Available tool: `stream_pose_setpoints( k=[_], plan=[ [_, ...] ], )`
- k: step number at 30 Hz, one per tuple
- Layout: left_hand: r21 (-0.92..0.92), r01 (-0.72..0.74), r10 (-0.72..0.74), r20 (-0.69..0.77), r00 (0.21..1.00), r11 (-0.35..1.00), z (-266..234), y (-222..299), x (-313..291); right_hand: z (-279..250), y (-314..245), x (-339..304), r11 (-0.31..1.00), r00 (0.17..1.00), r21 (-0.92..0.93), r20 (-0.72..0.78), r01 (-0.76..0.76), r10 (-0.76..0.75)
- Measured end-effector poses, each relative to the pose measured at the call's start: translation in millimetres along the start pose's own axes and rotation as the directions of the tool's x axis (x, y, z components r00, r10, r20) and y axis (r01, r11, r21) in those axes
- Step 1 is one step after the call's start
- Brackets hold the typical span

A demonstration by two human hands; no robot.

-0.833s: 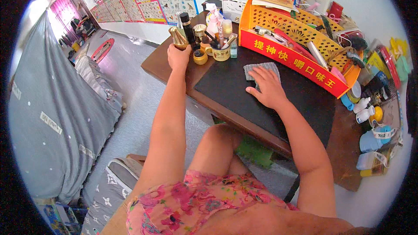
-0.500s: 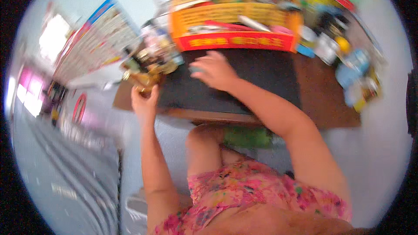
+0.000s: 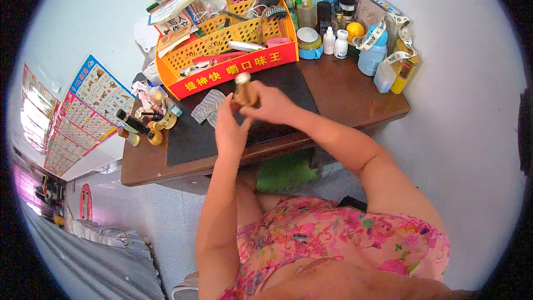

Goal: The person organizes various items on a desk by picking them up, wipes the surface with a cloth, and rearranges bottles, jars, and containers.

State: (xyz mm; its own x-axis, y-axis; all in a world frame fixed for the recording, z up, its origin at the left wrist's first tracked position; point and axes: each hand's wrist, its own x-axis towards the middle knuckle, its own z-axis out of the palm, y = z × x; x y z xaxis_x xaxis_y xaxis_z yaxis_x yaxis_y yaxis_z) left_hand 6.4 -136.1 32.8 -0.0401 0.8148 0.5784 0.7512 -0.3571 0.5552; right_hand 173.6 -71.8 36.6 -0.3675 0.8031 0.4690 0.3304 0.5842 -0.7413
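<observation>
A small golden-brown bottle (image 3: 244, 95) with a pale cap is held upright above the black mat (image 3: 288, 94) on the desk. My left hand (image 3: 229, 129) has its fingers on the bottle's left side and base. From the right, my right hand (image 3: 271, 104) grips the same bottle, its fingers wrapped round the body. A crumpled grey-and-white striped cloth (image 3: 209, 107) lies on the mat just left of my hands. To the left stand several cosmetic bottles and jars, among them a small gold jar (image 3: 155, 136).
Behind the mat stands an orange perforated organiser (image 3: 222, 39) with a red front, full of combs and small items. More bottles, a light-blue water bottle (image 3: 372, 55) and an orange fruit (image 3: 355, 30) crowd the right back. The brown desk (image 3: 355, 97) ends at the wall.
My left hand has moved from the desk's left end to over the mat with the bottle. My right hand has joined it there. The striped cloth now lies on the mat.
</observation>
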Motion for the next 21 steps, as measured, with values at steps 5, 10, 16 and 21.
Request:
stream_pose_setpoints(
  k=[5, 10, 16, 21],
  plan=[
    [0.118, 0.098, -0.108, 0.080, 0.991, 0.988, -6, -34, -13, -80, 29, 2, 0.930, 0.947, -0.218, -0.193, -0.297, 0.257],
    [0.111, 0.114, -0.113, -0.018, 0.993, 0.987, -4, -61, -19, -114, 101, 13, 0.813, 0.888, -0.439, -0.419, -0.382, 0.191],
    [0.152, 0.037, -0.032, -0.035, 0.999, 0.988, -4, -66, -27, -113, 108, 16, 0.748, 0.870, -0.501, -0.447, -0.436, 0.207],
    [0.175, -0.009, 0.012, -0.020, 1.000, 0.984, -3, -61, -27, -113, 118, 19, 0.706, 0.841, -0.515, -0.495, -0.486, 0.218]
  ],
)
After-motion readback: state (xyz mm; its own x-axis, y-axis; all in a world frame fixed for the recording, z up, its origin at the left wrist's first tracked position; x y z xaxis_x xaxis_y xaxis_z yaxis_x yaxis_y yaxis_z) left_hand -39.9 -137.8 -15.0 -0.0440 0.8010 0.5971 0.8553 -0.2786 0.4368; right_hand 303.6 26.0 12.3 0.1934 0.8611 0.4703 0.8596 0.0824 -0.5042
